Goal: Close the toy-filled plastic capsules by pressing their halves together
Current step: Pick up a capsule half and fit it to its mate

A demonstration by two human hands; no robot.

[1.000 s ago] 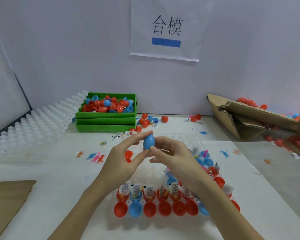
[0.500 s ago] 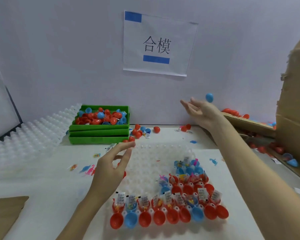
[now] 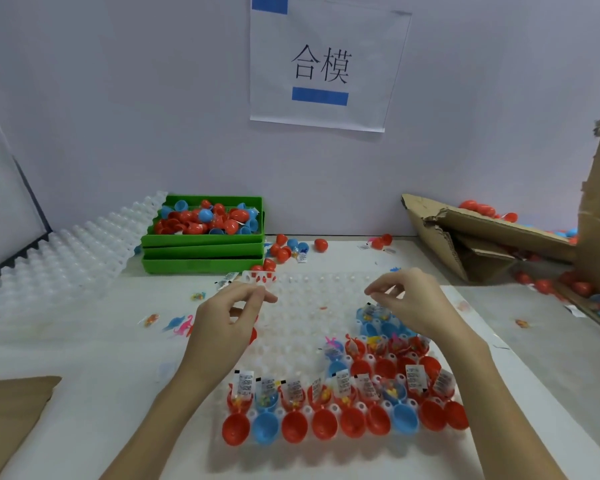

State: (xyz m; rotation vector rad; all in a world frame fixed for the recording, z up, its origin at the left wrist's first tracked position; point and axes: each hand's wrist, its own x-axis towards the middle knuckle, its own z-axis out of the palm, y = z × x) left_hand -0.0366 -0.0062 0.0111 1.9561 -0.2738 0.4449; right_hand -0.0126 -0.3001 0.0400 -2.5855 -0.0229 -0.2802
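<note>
Where hands (image 3: 227, 317) (image 3: 407, 303) hover, seemingly bare tray (image 3: 312, 292) cells.

– Where are the capsules (image 3: 343, 407)?

– In a clear dimpled tray (image 3: 305, 306), filling its near rows and right side. All open, as far as shows.

– How do they sit?

– The front row is empty halves (image 3: 354, 421), hollow side up: mostly red, two blue. Just behind stands a row of filled halves (image 3: 300, 396), each with a small toy and a white printed slip (image 3: 245, 382) sticking upright.

– And farther back?

– More red filled ones, then a blue cluster (image 3: 378, 320) at the right. The tray's far and left dimples hold none.
</note>
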